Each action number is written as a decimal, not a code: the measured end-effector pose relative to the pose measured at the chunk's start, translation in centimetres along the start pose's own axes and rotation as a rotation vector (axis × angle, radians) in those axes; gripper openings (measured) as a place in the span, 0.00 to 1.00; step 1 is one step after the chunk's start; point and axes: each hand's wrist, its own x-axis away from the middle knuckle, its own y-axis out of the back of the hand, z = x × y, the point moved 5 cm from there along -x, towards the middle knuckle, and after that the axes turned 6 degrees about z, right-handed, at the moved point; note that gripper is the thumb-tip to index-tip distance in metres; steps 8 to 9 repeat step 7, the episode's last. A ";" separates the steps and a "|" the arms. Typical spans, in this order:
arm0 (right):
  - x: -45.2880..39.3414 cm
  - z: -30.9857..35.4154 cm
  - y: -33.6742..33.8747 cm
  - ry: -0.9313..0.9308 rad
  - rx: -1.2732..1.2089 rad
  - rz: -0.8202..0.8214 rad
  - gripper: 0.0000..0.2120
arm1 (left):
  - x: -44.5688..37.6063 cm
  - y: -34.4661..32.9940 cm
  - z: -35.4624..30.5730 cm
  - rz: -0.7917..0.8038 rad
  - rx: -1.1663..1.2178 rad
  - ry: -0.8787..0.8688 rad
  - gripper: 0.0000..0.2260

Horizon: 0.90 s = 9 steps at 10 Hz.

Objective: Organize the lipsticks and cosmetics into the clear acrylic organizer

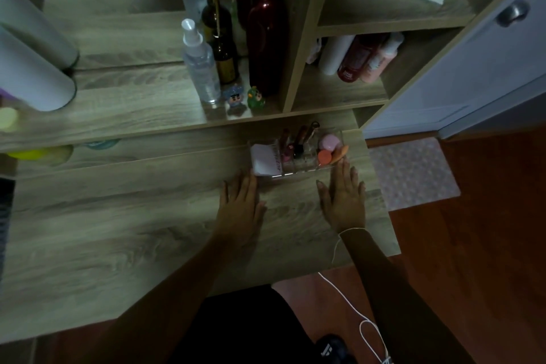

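The clear acrylic organizer (298,173) sits on the wooden desk (147,230) near its far right edge. In it stand several lipsticks (298,143) in the middle slots. A white and pink box (266,161) fills its left end. A pink round compact (330,142), an orange round pot (324,157) and an orange sponge (339,155) lie at its right end. My left hand (240,204) lies flat, fingers apart, just in front of the organizer's left end. My right hand (344,195) lies flat with fingertips at the organizer's right front corner. Neither holds anything.
A raised shelf (118,115) behind the organizer carries a clear spray bottle (201,65), brown bottles, a dark red vase (266,29) and two small figurines (245,96). Cubby shelves with bottles stand at the right. A white cylinder (32,68) looms at left.
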 end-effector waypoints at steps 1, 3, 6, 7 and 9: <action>0.0 0.2 0.2 0.001 -0.002 -0.016 0.32 | 0.1 0.1 0.2 0.000 -0.013 0.001 0.29; 2.4 0.5 0.1 -0.078 -0.143 -0.141 0.32 | 1.0 0.9 0.3 -0.069 0.140 0.053 0.32; 8.6 2.8 -3.7 -0.236 -0.062 -0.123 0.31 | 4.1 2.0 -0.3 -0.118 0.032 -0.171 0.28; 10.5 3.6 -4.1 -0.314 -0.080 -0.105 0.32 | 5.2 2.9 -0.3 -0.151 -0.081 -0.274 0.28; 10.5 3.6 -4.1 -0.314 -0.080 -0.105 0.32 | 5.2 2.9 -0.3 -0.151 -0.081 -0.274 0.28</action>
